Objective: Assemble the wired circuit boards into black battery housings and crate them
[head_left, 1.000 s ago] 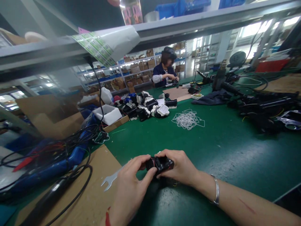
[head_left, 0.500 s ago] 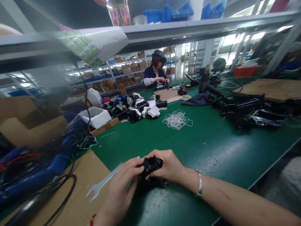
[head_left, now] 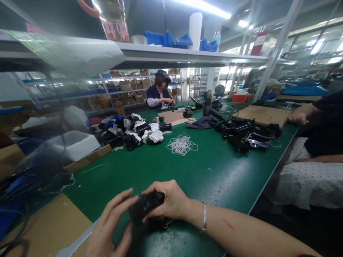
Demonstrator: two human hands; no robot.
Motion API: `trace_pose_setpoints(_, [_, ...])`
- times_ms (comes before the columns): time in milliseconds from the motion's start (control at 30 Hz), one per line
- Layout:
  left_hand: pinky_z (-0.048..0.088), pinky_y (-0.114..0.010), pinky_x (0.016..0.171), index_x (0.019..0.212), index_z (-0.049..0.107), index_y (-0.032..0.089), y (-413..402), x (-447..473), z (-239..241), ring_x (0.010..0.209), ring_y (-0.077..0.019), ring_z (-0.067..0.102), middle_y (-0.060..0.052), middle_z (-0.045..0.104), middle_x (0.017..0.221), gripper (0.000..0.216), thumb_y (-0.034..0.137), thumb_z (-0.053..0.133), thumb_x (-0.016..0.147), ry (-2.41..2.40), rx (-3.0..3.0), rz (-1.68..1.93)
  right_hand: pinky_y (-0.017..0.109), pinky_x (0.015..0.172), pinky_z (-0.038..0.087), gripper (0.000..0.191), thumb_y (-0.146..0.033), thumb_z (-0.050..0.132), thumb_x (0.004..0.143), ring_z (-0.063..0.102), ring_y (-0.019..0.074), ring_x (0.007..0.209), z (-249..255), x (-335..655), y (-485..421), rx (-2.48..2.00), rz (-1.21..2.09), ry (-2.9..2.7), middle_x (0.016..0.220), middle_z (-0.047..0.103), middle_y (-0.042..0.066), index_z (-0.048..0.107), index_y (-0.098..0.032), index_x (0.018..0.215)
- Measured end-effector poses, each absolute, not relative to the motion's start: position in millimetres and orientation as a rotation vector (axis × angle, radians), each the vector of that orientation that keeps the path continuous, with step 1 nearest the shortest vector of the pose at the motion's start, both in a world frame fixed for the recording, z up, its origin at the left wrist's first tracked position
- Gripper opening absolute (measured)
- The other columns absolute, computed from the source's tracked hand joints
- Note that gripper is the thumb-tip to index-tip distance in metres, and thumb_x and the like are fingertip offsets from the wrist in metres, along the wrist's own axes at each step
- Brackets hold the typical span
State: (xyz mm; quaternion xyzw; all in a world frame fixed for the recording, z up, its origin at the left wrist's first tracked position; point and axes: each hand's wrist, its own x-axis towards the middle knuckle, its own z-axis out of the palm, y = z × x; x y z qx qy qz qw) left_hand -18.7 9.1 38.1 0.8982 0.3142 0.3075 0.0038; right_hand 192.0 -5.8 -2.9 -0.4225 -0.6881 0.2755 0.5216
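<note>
A black part (head_left: 146,205), with smooth moulded sides and thin yellow wires below it, is gripped between the thumb and fingers of my right hand (head_left: 173,200). Its exact kind is hard to make out, as its left end is blurred. My left hand (head_left: 112,223) is open beside that end, fingers and thumb spread; whether a fingertip touches the part I cannot tell. Partly behind my left hand, a metal open-end wrench (head_left: 77,241) lies over a brown cardboard sheet (head_left: 57,217). Underneath is the green tabletop (head_left: 203,182).
White looped cords (head_left: 182,144) lie mid-table. Black and white parts (head_left: 139,132) are heaped to their left, near a white foam box (head_left: 75,144). Black wired assemblies (head_left: 241,134) sit at right. One person (head_left: 159,91) works opposite; another person's hand (head_left: 298,117) rests at the right edge.
The view has swung right, bringing a second person in at the right edge. My left hand has come off the black part's side and its fingers have spread; my right hand still grips it.
</note>
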Motion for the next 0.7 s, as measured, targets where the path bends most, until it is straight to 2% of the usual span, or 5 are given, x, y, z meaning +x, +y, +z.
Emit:
trace_pose_setpoints(200, [0.059,-0.026,0.069,0.106,0.059,0.028,5.8,-13.9,45.0,0.083,-0.0182,0.068,-0.002,0.068,0.096,0.026,0.041,0.053,0.084,1.122,2.729,0.967,0.020,0.060,0.046,0.050,-0.051,0.081,0.053,0.065,0.0127,0.066,-2.3,192.3,-5.7,-0.994,0.652,-1.672,0.078,0.071,-0.001,0.068,-0.022,0.092])
trace_pose_setpoints(367, [0.056,-0.033,0.083,0.124,0.051,0.030,3.0,-15.9,46.2,0.105,-0.0215,0.062,-0.006,0.057,0.125,0.039,0.032,0.051,0.085,1.062,2.797,0.873,0.020,0.060,0.046,0.050,-0.052,0.080,0.054,0.064,0.0128,0.067,-2.2,190.9,-6.1,-0.992,0.669,-1.652,0.078,0.071,-0.001,0.067,-0.021,0.092])
trace_pose_setpoints(500, [0.059,-0.029,0.062,0.111,0.058,0.025,1.4,-15.9,46.9,0.075,-0.0188,0.068,-0.004,0.067,0.093,0.034,0.043,0.055,0.083,1.286,2.633,0.912,0.021,0.060,0.046,0.051,-0.050,0.081,0.053,0.064,0.0133,0.068,-0.2,190.8,-7.1,-0.985,0.663,-1.655,0.080,0.071,0.000,0.067,-0.021,0.092])
trace_pose_setpoints(633, [0.055,-0.034,0.085,0.106,0.064,0.030,-2.4,-12.4,54.2,0.106,-0.0206,0.061,-0.005,0.059,0.120,0.026,0.032,0.046,0.087,1.077,2.702,0.879,0.021,0.062,0.047,0.051,-0.047,0.084,0.050,0.065,0.0140,0.068,2.1,191.2,-7.7,-1.011,0.664,-1.640,0.079,0.072,0.000,0.068,-0.021,0.091])
trace_pose_setpoints(700, [0.056,-0.035,0.083,0.112,0.061,0.030,-3.7,-11.5,56.1,0.103,-0.0214,0.062,-0.006,0.058,0.121,0.029,0.033,0.047,0.086,1.170,2.669,0.916,0.022,0.062,0.047,0.051,-0.046,0.084,0.050,0.065,0.0142,0.069,3.2,191.1,-8.2,-1.011,0.671,-1.645,0.080,0.072,0.000,0.067,-0.021,0.091])
